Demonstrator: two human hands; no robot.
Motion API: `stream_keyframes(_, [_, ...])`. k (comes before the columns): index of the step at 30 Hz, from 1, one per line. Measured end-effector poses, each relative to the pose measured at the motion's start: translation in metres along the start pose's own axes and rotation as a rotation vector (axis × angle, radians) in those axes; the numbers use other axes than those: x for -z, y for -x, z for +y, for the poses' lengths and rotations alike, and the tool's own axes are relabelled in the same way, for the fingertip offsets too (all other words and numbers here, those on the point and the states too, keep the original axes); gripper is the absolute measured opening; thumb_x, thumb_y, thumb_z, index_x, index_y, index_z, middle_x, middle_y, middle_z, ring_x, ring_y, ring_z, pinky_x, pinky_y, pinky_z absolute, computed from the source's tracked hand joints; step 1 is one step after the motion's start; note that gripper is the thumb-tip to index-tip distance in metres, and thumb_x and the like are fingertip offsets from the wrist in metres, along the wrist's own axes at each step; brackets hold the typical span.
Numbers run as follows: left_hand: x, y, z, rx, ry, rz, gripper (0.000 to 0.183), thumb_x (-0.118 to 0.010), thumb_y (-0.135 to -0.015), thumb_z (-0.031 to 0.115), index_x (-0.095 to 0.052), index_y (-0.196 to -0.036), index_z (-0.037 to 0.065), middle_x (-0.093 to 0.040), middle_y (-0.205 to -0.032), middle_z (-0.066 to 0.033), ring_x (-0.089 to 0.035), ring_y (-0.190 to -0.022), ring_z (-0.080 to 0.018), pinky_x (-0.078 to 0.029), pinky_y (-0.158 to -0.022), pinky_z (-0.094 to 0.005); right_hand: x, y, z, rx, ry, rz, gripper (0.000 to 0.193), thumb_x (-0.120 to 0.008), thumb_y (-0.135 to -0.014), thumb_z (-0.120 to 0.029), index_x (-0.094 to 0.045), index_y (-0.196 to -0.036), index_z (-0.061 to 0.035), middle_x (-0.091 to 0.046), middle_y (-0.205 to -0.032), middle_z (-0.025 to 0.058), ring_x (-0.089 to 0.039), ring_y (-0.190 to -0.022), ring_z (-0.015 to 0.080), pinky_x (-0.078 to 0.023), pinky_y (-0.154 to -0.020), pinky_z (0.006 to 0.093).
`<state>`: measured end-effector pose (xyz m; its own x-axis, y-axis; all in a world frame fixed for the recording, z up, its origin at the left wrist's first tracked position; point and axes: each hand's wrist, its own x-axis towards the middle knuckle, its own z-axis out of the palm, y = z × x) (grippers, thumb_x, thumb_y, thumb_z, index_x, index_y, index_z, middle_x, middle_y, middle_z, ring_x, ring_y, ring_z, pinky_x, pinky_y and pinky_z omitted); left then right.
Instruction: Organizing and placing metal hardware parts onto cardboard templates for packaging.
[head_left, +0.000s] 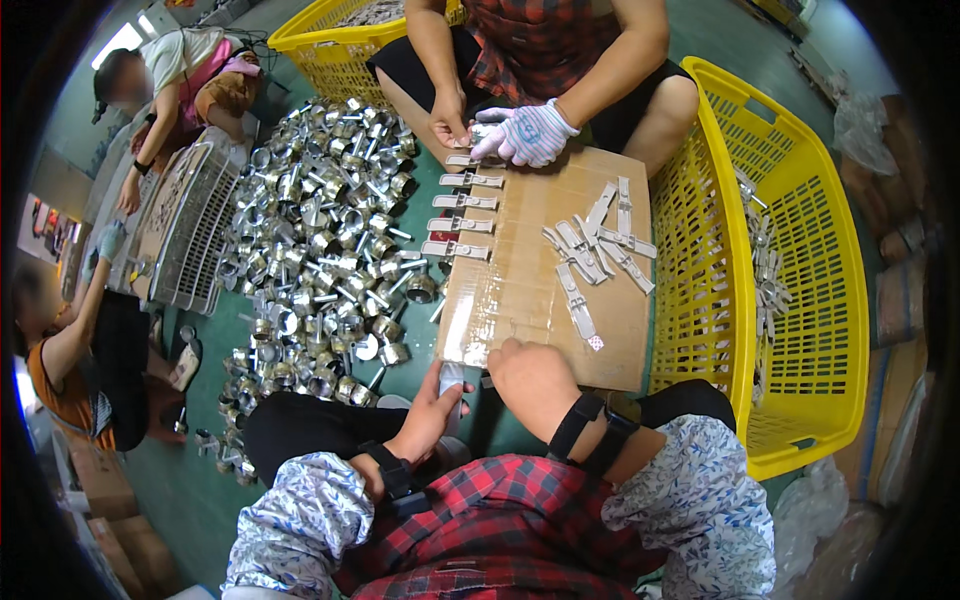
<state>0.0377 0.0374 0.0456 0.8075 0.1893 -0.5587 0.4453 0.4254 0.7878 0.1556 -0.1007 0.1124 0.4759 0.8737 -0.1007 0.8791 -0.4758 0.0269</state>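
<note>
Close in front of me, my left hand (428, 418) is closed around a pale grey, flat-looking piece (452, 376) that stands upright between thumb and fingers. My right hand (530, 380) is curled at the near edge of a cardboard sheet (510, 320); its fingertips are hidden, and I cannot make out what they hold. Light grey plastic clip-like pieces (578, 300) lie in a loose cluster on the cardboard's right side. Several similar pieces (458, 250) are lined up along its left edge, jutting over it.
Shiny metal cup-shaped parts with stems (320, 240) are heaped on the green floor to the left. A yellow basket (800, 240) with grey pieces stands right; another (345, 50) is behind. A co-worker's gloved hand (535, 135) works opposite. Two people sit left by a white crate (195, 240).
</note>
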Motion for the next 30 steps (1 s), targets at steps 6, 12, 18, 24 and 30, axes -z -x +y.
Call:
stream_keyframes(6, [0.0, -0.001, -0.003, -0.013, -0.022, 0.0, 0.057, -0.044, -0.093, 0.006, -0.016, -0.143, 0.005, -0.057, -0.102, -0.0094, -0.053, -0.079, -0.0115, -0.046, -0.067, -0.0228, 0.002, 0.0, 0.0, 0.008, -0.002, -0.031, 0.01, -0.055, -0.078, -0.011, -0.062, -0.084, -0.0089, -0.06, -0.079, 0.0059, -0.063, -0.072, 0.0185, -0.05, -0.058, 0.0278])
stream_keyframes(12, [-0.002, 0.002, 0.0, 0.05, -0.028, 0.035, 0.05, -0.042, -0.095, 0.008, -0.022, -0.141, 0.007, -0.058, -0.097, -0.0063, -0.051, -0.071, -0.0091, -0.045, -0.067, -0.0204, -0.002, 0.0, -0.001, 0.015, -0.001, -0.039, 0.011, -0.055, -0.078, -0.011, -0.063, -0.085, -0.0084, -0.06, -0.079, 0.0061, -0.064, -0.072, 0.0182, -0.05, -0.058, 0.0277])
stream_keyframes(18, [-0.003, 0.001, -0.002, 0.038, -0.031, 0.022, 0.05, -0.042, -0.095, 0.008, -0.022, -0.141, 0.006, -0.058, -0.097, -0.0062, -0.051, -0.071, -0.009, -0.045, -0.068, -0.0204, -0.004, 0.001, 0.001, 0.014, 0.016, -0.005, 0.008, -0.055, -0.076, -0.013, -0.06, -0.081, -0.0092, -0.059, -0.077, 0.0055, -0.062, -0.07, 0.0182, -0.05, -0.057, 0.0279])
stream_keyframes(24, [0.0, -0.002, -0.004, 0.034, -0.034, 0.016, 0.05, -0.042, -0.095, 0.007, -0.023, -0.141, 0.006, -0.058, -0.097, -0.0061, -0.051, -0.071, -0.0089, -0.045, -0.068, -0.0202, 0.002, -0.001, 0.0, 0.001, 0.016, -0.043, 0.011, -0.055, -0.078, -0.012, -0.063, -0.084, -0.0091, -0.061, -0.08, 0.0058, -0.064, -0.072, 0.0179, -0.05, -0.058, 0.0276])
stream_keyframes(30, [0.01, -0.004, -0.01, -0.033, -0.087, 0.052, 0.06, -0.045, -0.094, 0.007, -0.013, -0.144, 0.005, -0.059, -0.104, -0.0094, -0.056, -0.076, -0.0112, -0.046, -0.064, -0.0227, -0.023, -0.007, -0.002, 0.029, -0.072, 0.079, 0.009, -0.056, -0.073, -0.011, -0.064, -0.073, -0.0067, -0.06, -0.072, 0.0095, -0.064, -0.067, 0.0218, -0.051, -0.056, 0.0325])
